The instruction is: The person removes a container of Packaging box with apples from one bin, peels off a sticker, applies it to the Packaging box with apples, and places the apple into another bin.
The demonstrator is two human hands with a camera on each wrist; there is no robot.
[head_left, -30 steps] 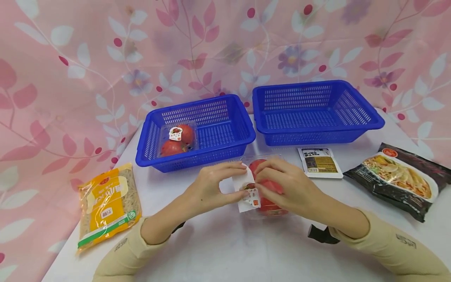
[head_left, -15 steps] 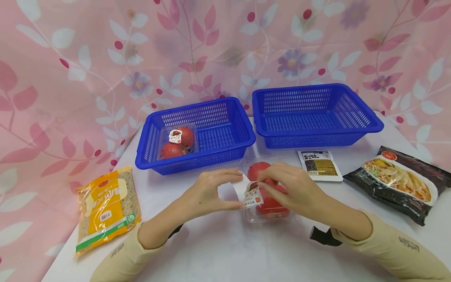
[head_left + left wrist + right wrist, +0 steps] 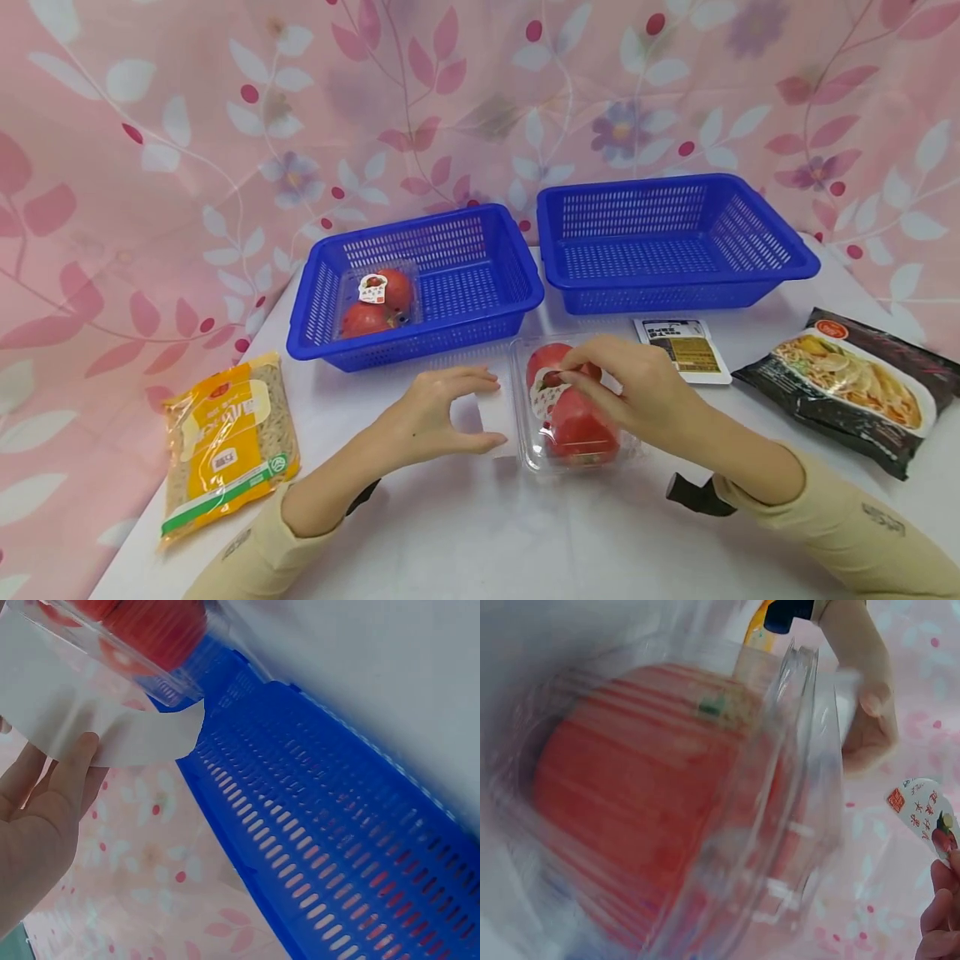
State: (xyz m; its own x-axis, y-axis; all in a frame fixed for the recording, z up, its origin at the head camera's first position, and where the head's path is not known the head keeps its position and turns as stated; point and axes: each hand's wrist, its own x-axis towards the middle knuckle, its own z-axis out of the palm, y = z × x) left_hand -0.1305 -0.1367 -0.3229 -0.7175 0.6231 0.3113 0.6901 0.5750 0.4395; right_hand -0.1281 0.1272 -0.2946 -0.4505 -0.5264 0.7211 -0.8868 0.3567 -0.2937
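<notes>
A clear clamshell box of red tomatoes (image 3: 573,425) lies on the white table in front of me. My right hand (image 3: 567,377) pinches a small printed sticker (image 3: 542,393) against the box's lid. The right wrist view shows that sticker (image 3: 922,814) at my fingertips (image 3: 941,915), with the tomato box (image 3: 645,802) large and blurred. Just left of the box, my left hand (image 3: 497,410) holds a white backing paper (image 3: 491,414) between thumb and fingers. In the left wrist view the paper (image 3: 127,727) curls off my thumb (image 3: 67,772), below the box (image 3: 142,630).
A blue basket (image 3: 480,292) behind holds a second tomato box (image 3: 375,300). To its right stands another blue basket (image 3: 675,233), with nothing in it. A yellow noodle pack (image 3: 228,437) lies at the left. A small sachet (image 3: 686,346) and a black noodle packet (image 3: 855,383) lie at the right.
The sticker has come off the white backing paper. My right hand has carried it right onto the box lid, while my left hand keeps the backing and has dropped slightly left.
</notes>
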